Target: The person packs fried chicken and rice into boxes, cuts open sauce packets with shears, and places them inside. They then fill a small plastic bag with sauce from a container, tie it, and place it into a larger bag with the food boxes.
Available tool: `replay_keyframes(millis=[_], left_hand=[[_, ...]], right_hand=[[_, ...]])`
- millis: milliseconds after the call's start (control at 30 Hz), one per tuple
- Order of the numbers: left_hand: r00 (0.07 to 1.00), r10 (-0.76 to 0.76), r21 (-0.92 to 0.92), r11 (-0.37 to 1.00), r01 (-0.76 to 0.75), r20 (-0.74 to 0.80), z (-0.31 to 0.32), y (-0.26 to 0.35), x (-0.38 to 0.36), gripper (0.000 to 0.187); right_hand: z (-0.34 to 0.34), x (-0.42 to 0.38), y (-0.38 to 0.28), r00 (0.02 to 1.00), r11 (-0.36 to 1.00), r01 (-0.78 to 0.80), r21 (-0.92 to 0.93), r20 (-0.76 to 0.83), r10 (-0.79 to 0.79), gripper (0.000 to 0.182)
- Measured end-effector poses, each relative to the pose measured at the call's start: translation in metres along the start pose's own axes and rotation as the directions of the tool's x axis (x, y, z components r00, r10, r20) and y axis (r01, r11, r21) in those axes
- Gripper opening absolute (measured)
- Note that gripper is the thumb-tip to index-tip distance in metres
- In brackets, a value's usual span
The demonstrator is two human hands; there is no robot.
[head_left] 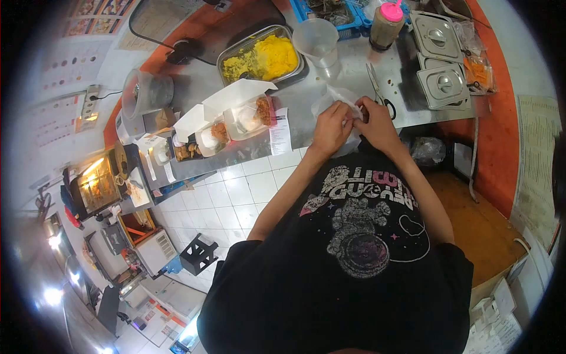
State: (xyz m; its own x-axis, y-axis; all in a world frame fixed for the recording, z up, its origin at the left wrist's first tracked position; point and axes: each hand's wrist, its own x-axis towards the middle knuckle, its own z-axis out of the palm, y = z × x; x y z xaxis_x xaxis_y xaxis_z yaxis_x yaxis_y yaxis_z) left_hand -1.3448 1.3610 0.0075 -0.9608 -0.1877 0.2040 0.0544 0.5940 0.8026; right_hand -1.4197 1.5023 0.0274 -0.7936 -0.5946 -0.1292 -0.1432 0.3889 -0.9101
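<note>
A thin white plastic bag [337,96] is pinched between my two hands at the counter's front edge. My left hand [333,125] has its fingers closed on the bag's left side. Close beside it, my right hand [375,123] grips the same plastic with bent fingers. Just behind my right hand lie scissors [375,85] with black handles, blades pointing away. To the left of my hands stand open white food boxes [239,118] with rice and fried pieces inside. A printed receipt [280,134] hangs over the edge next to the nearest box.
Behind the boxes sits a metal tray [227,72] of yellow food. A clear plastic tub [316,42], a pink-capped bottle [387,26] and lidded steel containers [443,82] line the back and right. A bucket [154,93] stands at left; a black stool [199,255] is on the tiled floor.
</note>
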Motion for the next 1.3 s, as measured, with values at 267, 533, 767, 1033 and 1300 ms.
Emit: replay_keyframes(millis=[267,533,767,1033,1300], left_hand=[[0.983,-0.086,0.190,0.975,0.116,-0.161,-0.010,-0.010,0.012,0.016],[0.946,-0.168,0.205,0.952,0.229,-0.279,-0.029,-0.029,0.026,0.016],[0.975,-0.223,-0.146,0.964,0.221,0.004,-0.041,-0.003,0.023,0.019],[0.990,-0.135,0.055,0.990,0.133,0.039,-0.027,0.005,0.026,0.022],[0.905,-0.268,0.206,0.915,0.346,-0.330,-0.028,-0.025,0.022,0.013]], right_hand=[[0.011,0.004,-0.001,1.000,0.985,0.028,-0.173,0.004,-0.027,0.013],[-0.013,-0.005,-0.006,0.998,0.992,-0.040,-0.123,-0.056,0.034,0.011],[0.000,0.006,0.027,0.983,0.995,0.094,-0.014,-0.159,-0.095,0.017],[0.002,0.022,-0.007,0.997,0.990,0.054,-0.130,-0.042,-0.060,0.019],[0.012,0.024,-0.016,0.999,0.978,-0.023,-0.207,0.024,0.028,0.016]])
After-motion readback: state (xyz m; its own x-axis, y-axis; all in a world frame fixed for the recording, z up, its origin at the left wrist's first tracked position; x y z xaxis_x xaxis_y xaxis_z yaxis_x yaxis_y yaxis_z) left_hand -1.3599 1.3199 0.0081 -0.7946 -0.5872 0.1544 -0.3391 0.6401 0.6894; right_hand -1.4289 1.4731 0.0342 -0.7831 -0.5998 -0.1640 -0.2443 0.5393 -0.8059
